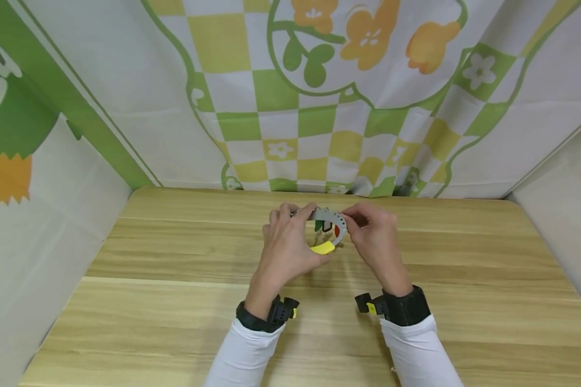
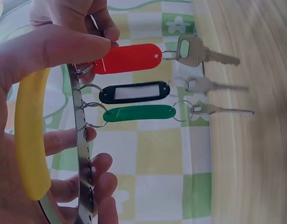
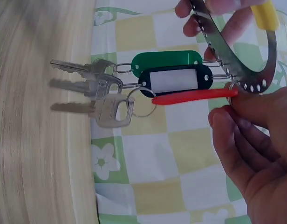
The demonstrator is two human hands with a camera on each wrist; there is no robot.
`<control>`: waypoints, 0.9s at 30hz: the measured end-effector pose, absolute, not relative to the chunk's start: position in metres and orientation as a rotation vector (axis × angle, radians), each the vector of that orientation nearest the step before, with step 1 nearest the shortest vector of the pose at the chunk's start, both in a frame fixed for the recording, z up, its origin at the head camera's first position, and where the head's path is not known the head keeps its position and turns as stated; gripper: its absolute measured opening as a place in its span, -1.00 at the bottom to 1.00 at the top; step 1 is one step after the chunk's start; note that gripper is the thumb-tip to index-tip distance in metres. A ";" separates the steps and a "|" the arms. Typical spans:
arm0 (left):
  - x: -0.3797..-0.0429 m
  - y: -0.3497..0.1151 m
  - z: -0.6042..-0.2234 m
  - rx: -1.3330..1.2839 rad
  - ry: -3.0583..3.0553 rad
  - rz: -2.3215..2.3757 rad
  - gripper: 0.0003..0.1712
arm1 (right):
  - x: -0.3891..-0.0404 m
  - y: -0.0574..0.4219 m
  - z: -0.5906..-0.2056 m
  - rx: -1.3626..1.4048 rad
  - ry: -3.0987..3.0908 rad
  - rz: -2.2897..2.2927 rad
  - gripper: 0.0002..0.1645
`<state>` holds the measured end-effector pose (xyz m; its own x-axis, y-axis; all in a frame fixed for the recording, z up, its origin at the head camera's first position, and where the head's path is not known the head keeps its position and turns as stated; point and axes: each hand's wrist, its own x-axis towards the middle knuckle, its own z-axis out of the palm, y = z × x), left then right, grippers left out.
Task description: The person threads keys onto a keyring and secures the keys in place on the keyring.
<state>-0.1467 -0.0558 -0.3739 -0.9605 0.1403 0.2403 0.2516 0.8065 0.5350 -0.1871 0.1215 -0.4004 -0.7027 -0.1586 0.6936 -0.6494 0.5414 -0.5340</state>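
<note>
Head view: above a wooden table (image 1: 174, 258), before a checked, flowered cloth (image 1: 278, 118), a perforated metal ring (image 1: 327, 215) with a yellow grip (image 1: 323, 248) is grasped by the left hand (image 1: 287, 250), behind which part of it is hidden. At its right edge, something small is pinched by the right hand (image 1: 376, 236), largely covered by the fingertips. Both white sleeves (image 1: 247, 352) are cut off below.

Left wrist view: the metal ring is threaded with wire rings, from which a red tag (image 2: 129, 58), a black tag (image 2: 157, 92) and a green tag (image 2: 140, 113) are hung side by side. A key is borne at the far end of each; the middle key (image 2: 199, 85) is blurred. A white insert (image 2: 139, 92) is framed in the black tag. The right hand is partly hidden by the left thumb.

Right wrist view: the red tag, seen edge-on, is pinched at its ring end by the right thumb and fingers, at the perforated edge. The green tag is partly overlapped by the black one; the left hand is cut off above
</note>
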 end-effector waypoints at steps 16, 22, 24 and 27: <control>-0.148 -0.059 -0.372 -0.287 -2.825 -0.876 0.07 | -0.186 0.126 -0.396 0.553 -2.307 1.457 -0.86; -0.148 -0.060 -0.373 -0.359 -2.847 -0.919 0.05 | -0.187 0.131 -0.398 0.562 -2.348 1.472 -0.82; -0.148 -0.060 -0.373 -0.367 -2.854 -0.941 0.05 | -0.188 0.133 -0.399 0.541 -2.347 1.509 -0.80; -0.148 -0.061 -0.373 -0.367 -2.855 -0.990 0.05 | -0.188 0.135 -0.397 0.519 -2.343 1.564 -0.79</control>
